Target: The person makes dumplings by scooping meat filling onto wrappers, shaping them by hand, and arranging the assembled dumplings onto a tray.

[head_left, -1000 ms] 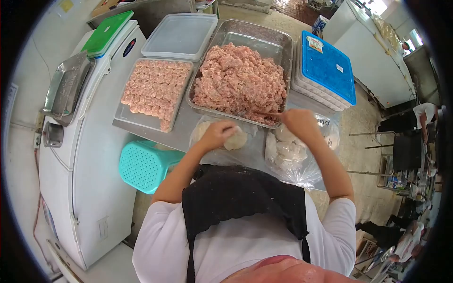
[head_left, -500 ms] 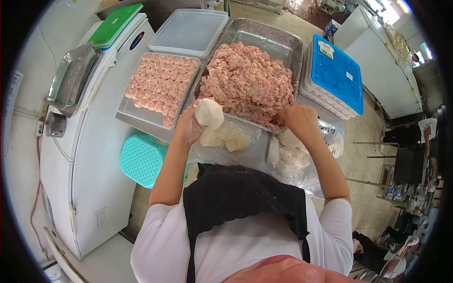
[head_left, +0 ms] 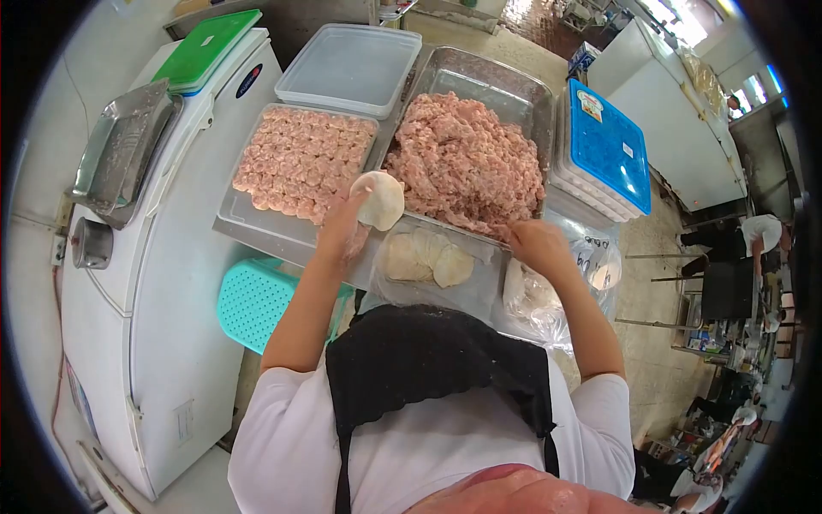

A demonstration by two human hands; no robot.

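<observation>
A round pale wrapper (head_left: 382, 202) rests on my left hand (head_left: 344, 224), which is raised between the tray of filled pieces (head_left: 300, 158) and the metal pan (head_left: 535, 90). My right hand (head_left: 538, 244) is closed at the near right edge of the pan, against the ground meat (head_left: 467, 158); in earlier views a thin stick-like tool shows there, but now what it grips is hidden. More wrappers (head_left: 424, 257) lie on plastic near the table's front edge. A plastic bag (head_left: 531, 295) with pale contents sits below my right hand.
A blue-lidded container (head_left: 606, 146) stands right of the pan, and a clear lidded container (head_left: 349, 68) behind the filled tray. At left are a white freezer (head_left: 184, 283) and a turquoise stool (head_left: 253, 304). Other people (head_left: 760, 233) are at the far right.
My left hand has risen from the wrapper pile with one wrapper and moved left. My right hand has stayed by the pan's near edge. The view has shifted slightly.
</observation>
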